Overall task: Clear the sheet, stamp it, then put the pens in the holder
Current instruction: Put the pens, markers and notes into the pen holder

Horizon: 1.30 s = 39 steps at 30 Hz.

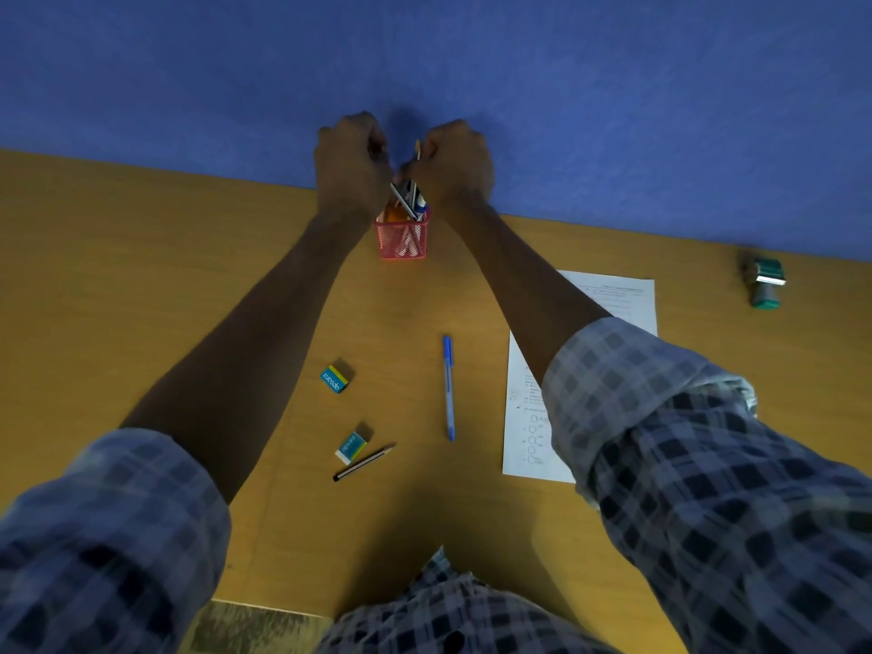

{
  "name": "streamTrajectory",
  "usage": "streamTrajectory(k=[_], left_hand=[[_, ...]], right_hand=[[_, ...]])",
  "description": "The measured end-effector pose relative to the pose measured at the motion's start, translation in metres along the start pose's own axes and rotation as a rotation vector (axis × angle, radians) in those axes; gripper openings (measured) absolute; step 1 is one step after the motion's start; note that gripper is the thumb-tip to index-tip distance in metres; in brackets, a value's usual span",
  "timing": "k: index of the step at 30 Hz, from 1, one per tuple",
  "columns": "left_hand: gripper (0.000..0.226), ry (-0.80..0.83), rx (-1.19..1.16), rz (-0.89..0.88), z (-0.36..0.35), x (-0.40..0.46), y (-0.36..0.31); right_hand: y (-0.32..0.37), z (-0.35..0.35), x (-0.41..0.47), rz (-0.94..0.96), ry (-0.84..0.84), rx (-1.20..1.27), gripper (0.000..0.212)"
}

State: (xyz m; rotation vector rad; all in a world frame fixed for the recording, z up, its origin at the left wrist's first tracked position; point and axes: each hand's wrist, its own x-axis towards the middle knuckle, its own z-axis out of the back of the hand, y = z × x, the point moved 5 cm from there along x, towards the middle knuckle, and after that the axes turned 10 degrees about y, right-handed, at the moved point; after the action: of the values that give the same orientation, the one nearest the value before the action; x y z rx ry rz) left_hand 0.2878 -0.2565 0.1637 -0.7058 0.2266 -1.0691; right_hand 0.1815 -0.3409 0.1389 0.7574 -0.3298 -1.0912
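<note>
Both hands over the red mesh pen holder [403, 240] at the far desk edge by the blue wall [424, 63], fingers curled away from camera, so grips hard to read. Left hand [351, 160] fisted, contents hidden, cannot tell if it holds anything. Right hand [455, 160] closed on a thin pen or pencil [417, 151], only its tip visible. Holder stands upright, stuffed with pens, items inside blur together. Right forearm covers part of the printed sheet [608, 299]; text unreadable. Blue pen [448, 389] lies on the desk [141, 276] between holder and body, pencil [363, 463] and two erasers [336, 379] [351, 448] nearby. Green stamp [764, 281] tipped on its side, far right, well apart from sheet.
</note>
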Motion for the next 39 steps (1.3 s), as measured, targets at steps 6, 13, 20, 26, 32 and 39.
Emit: streamTrajectory(k=[6, 13, 20, 26, 32, 39], left_hand=[[0.018, 0.066, 0.071, -0.084, 0.0, 0.001, -0.008], [0.02, 0.24, 0.205, -0.249, 0.001, 0.007, -0.023], [0.026, 0.316, 0.277, -0.317, -0.003, 0.005, -0.023], [0.024, 0.367, 0.294, -0.309, -0.002, 0.007, -0.021], [0.023, 0.411, 0.351, -0.248, -0.01, 0.014, -0.015], [0.019, 0.395, 0.307, -0.122, -0.029, -0.001, 0.002]], right_hand=[[-0.004, 0.004, 0.002, 0.01, 0.018, -0.002, 0.023], [-0.008, 0.004, 0.008, 0.012, 0.028, 0.011, 0.024], [-0.007, 0.003, 0.007, 0.084, 0.034, 0.01, 0.019], [0.001, 0.007, 0.007, 0.162, 0.087, -0.06, 0.015], [0.011, 0.003, 0.011, 0.177, 0.169, -0.225, 0.024], [0.017, -0.004, 0.005, 0.219, 0.207, -0.352, 0.026]])
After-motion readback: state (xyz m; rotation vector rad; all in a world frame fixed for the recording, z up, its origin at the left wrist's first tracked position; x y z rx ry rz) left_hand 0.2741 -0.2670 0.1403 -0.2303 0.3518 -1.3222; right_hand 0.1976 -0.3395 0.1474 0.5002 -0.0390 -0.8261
